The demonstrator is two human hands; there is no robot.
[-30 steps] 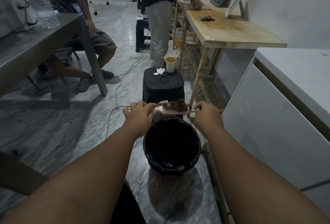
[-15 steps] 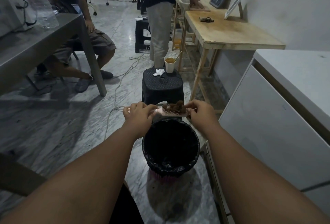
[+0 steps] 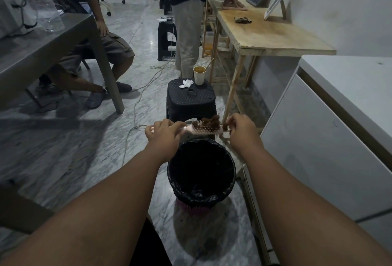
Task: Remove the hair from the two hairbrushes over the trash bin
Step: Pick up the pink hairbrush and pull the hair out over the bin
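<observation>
My left hand [image 3: 164, 132] grips the handle of a pink hairbrush [image 3: 206, 131], held level with its bristles up, just beyond the far rim of the trash bin [image 3: 177, 178]. A clump of brown hair [image 3: 209, 122] sits tangled on the bristles. At the brush's right end, the fingers of my right hand [image 3: 239, 130] pinch the edge of that hair. The bin is round, lined with a black bag, and stands on the floor below my hands. A second hairbrush is not in sight.
A black plastic stool [image 3: 191, 101] with a paper cup [image 3: 199, 74] and crumpled tissue [image 3: 186, 83] stands right behind the bin. A white cabinet [image 3: 318, 149] is at right, a wooden table [image 3: 273, 32] beyond, a grey table [image 3: 48, 41] at left. Two people and floor cables [image 3: 135, 115] are ahead.
My right hand has moved from the brush's end tip up to the hair clump and closed its fingers on the clump's right edge. The left hand and brush stay in place.
</observation>
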